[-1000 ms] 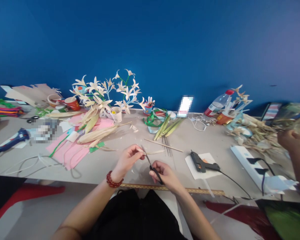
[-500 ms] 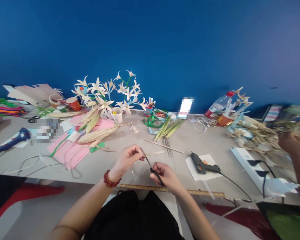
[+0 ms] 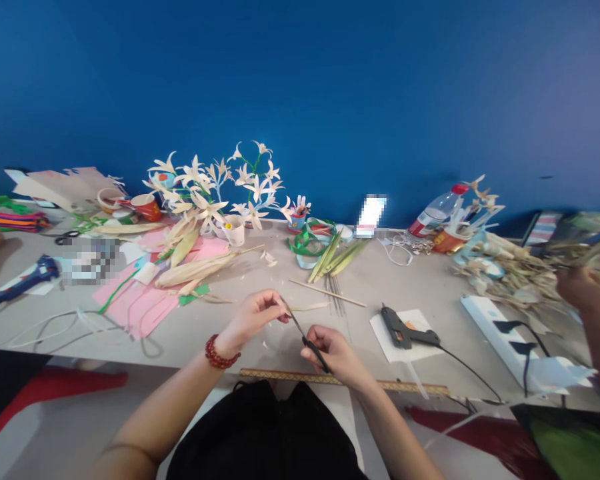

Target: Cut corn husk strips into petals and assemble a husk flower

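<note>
Black-handled scissors are in my right hand, its fingers wrapped round the handles. Their blades point up and left, towards the fingertips of my left hand. My left thumb and fingers are pinched together beside the blade tips; whatever lies between them is too small to make out. A red bead bracelet circles my left wrist. Both hands are above the near part of the grey table. Beyond them lie a thin wooden stick, several thin wires and green leaf strips.
A black glue gun rests on white paper at right, near a power strip with cables. White husk flowers stand at the back left above dried corn husks and pink paper. Another person's hand is at far right.
Both hands keep nearly the same pose. The scissors have shifted very slightly down and right, and the left wrist slightly left.
</note>
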Motion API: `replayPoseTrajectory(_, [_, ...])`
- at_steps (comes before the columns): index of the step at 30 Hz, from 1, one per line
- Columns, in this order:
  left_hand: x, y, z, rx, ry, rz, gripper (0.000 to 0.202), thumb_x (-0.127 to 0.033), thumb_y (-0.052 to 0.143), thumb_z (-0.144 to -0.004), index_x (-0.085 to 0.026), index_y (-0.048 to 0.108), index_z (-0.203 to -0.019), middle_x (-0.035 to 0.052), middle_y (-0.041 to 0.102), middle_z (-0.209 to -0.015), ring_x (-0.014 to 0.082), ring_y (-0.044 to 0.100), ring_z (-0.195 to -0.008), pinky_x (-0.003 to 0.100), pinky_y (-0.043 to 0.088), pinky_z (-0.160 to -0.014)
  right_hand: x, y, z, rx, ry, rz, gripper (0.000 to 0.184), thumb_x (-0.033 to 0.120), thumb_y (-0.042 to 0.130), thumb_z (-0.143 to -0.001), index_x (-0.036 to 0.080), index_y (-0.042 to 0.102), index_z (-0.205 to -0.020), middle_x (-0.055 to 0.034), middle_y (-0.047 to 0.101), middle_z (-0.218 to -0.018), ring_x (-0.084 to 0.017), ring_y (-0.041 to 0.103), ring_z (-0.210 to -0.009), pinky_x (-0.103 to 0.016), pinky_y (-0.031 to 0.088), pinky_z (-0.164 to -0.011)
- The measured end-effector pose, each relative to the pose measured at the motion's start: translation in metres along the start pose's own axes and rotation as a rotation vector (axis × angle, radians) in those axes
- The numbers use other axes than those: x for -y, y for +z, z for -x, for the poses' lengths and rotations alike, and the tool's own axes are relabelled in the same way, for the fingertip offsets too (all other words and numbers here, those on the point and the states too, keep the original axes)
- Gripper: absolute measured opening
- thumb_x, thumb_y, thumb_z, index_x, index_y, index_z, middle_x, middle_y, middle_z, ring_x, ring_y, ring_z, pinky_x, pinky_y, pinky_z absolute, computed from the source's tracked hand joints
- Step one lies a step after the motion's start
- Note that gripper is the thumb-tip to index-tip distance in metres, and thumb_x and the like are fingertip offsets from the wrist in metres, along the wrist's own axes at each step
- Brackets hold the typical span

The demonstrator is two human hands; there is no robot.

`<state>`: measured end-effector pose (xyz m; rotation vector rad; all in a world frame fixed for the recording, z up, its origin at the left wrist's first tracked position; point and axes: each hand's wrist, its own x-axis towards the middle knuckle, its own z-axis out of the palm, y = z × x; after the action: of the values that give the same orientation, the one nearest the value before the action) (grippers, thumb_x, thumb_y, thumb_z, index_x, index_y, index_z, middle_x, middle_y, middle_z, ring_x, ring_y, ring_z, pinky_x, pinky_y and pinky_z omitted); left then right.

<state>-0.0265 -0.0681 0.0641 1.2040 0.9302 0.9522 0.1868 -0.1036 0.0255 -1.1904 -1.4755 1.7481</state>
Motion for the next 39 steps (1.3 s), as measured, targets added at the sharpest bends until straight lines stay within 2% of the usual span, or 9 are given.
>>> replayPoseTrajectory(8, [-0.005, -0.002, -0.002, 0.051, 0.002, -0.041, 0.014, -0.026, 0.064, -0.082, -0.013, 0.066, -0.077, 0.0044, 0.068, -0.077, 0.0145, 0.062, -0.073, 0.027, 0.047, -0.076, -0.003, -0.001, -0.001, -0.034, 0.01, 0.008, 0.048, 0.053, 0.079, -0.065, 0.021, 0.044, -0.065, 0.0083, 0.046, -0.044, -0.007, 0.039, -0.039, -0.019, 0.024, -0.04])
replayPoseTrajectory(11, [-0.003, -0.003, -0.002, 0.077, -0.019, -0.058, 0.015, -0.028, 0.065, -0.08, -0.013, 0.065, -0.076, 0.0039, 0.067, -0.075, 0.0142, 0.061, -0.071, 0.027, 0.047, -0.074, -0.004, 0.0, -0.004, -0.103, -0.005, -0.06, 0.048, 0.053, 0.079, -0.065, 0.021, 0.042, -0.067, 0.008, 0.047, -0.046, -0.008, 0.041, -0.04, -0.02, 0.027, -0.042])
replayPoseTrajectory(14, [0.004, -0.003, -0.003, 0.138, -0.067, -0.086, 0.017, -0.03, 0.066, -0.078, -0.014, 0.063, -0.074, 0.0028, 0.065, -0.07, 0.0133, 0.059, -0.066, 0.026, 0.046, -0.068, 0.002, 0.006, -0.012, -0.204, -0.12, -0.187, 0.046, 0.046, 0.081, -0.064, 0.021, 0.043, -0.072, 0.0047, 0.057, -0.06, -0.01, 0.051, -0.052, -0.021, 0.036, -0.05])
replayPoseTrajectory(18, [0.01, 0.001, -0.005, 0.182, -0.08, -0.146, 0.017, -0.029, 0.064, -0.078, -0.015, 0.058, -0.071, 0.0002, 0.061, -0.064, 0.0117, 0.056, -0.061, 0.023, 0.041, -0.061, 0.014, 0.018, -0.025, -0.238, -0.241, -0.27, 0.041, 0.032, 0.083, -0.063, 0.021, 0.047, -0.078, 0.0023, 0.062, -0.074, -0.011, 0.055, -0.063, -0.022, 0.04, -0.058])
replayPoseTrajectory(22, [0.009, 0.005, -0.004, 0.144, -0.039, -0.141, 0.017, -0.029, 0.063, -0.079, -0.015, 0.056, -0.072, 0.0001, 0.06, -0.065, 0.0114, 0.055, -0.062, 0.023, 0.042, -0.062, 0.014, 0.028, -0.032, -0.282, -0.263, -0.31, 0.038, 0.028, 0.083, -0.062, 0.021, 0.048, -0.077, 0.0042, 0.058, -0.069, -0.01, 0.052, -0.058, -0.021, 0.039, -0.053])
replayPoseTrajectory(27, [0.014, 0.012, 0.002, 0.019, 0.044, -0.059, 0.017, -0.03, 0.06, -0.083, -0.016, 0.056, -0.076, 0.0008, 0.061, -0.071, 0.0116, 0.053, -0.065, 0.025, 0.043, -0.066, 0.007, 0.037, -0.034, -0.341, -0.264, -0.396, 0.036, 0.031, 0.081, -0.065, 0.021, 0.05, -0.081, 0.004, 0.057, -0.068, -0.008, 0.047, -0.051, -0.02, 0.034, -0.045])
replayPoseTrajectory(32, [0.014, 0.014, 0.006, -0.054, 0.081, -0.078, 0.019, -0.03, 0.056, -0.085, -0.016, 0.054, -0.072, -0.0019, 0.053, -0.064, 0.011, 0.048, -0.062, 0.024, 0.04, -0.064, 0.004, 0.036, -0.027, -0.273, -0.211, -0.329, 0.038, 0.04, 0.08, -0.068, 0.02, 0.049, -0.079, 0.0033, 0.056, -0.067, -0.008, 0.043, -0.049, -0.02, 0.031, -0.043])
replayPoseTrajectory(39, [0.006, 0.009, 0.008, -0.112, 0.06, -0.057, 0.018, -0.031, 0.058, -0.082, -0.017, 0.053, -0.071, -0.0031, 0.05, -0.063, 0.011, 0.046, -0.061, 0.024, 0.039, -0.063, -0.003, 0.033, -0.009, -0.029, -0.114, -0.194, 0.047, 0.057, 0.072, -0.073, 0.021, 0.043, -0.078, 0.0055, 0.051, -0.061, -0.009, 0.039, -0.052, -0.021, 0.029, -0.048])
